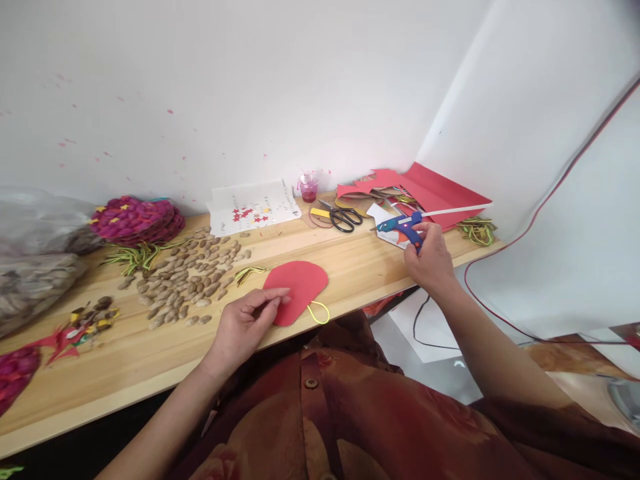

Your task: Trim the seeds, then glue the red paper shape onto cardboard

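Observation:
My right hand (431, 259) is closed around the handle of a blue glue gun (400, 225). A white glue stick (453, 209) sticks out of its rear, and the nozzle points left, over white paper. My left hand (250, 320) has thumb and forefinger nearly together above the left edge of a rounded red paper cutout (305, 283). Whether anything small is between those fingers is hidden. A yellow cord loop (320, 313) comes out at the cutout's lower right, and a yellow-green tassel (250, 273) at its upper left.
Loose peanuts (187, 277) lie left of the cutout. Behind are purple peanut-covered pieces (137, 220), paper with small stars (253, 207), a cup of red liquid (309, 189) and black-handled scissors (343, 217). Red sheets (445, 193) fill the right corner. A cable (537, 213) hangs at the right.

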Demonstrator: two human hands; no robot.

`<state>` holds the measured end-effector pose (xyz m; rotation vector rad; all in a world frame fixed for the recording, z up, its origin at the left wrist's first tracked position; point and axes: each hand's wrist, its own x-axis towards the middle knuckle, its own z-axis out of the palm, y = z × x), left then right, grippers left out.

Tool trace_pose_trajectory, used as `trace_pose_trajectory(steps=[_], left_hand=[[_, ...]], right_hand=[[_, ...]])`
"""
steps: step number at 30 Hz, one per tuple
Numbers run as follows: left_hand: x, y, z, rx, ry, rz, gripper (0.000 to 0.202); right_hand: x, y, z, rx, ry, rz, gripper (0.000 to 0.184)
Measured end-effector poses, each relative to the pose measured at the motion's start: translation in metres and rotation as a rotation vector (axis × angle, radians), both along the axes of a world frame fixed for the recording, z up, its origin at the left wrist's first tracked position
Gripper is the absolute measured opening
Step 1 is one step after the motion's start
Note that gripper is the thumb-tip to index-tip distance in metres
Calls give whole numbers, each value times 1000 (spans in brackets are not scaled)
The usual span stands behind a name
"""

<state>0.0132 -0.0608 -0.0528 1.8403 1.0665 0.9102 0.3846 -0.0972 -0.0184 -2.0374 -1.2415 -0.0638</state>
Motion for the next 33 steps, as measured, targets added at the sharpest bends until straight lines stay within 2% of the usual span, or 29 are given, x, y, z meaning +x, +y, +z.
trace_pose_trajectory(steps=[7,21,33], left_hand=[[1,0,0,6,-13,2,33],[2,0,2,-6,-13,13,33],[2,-1,3,-3,-8,13,33]], right_hand=[[3,0,0,-27,113,-9,42],[18,6,-12,-35,375,-50,40],[16,6,-9,-64,368,-71,41]])
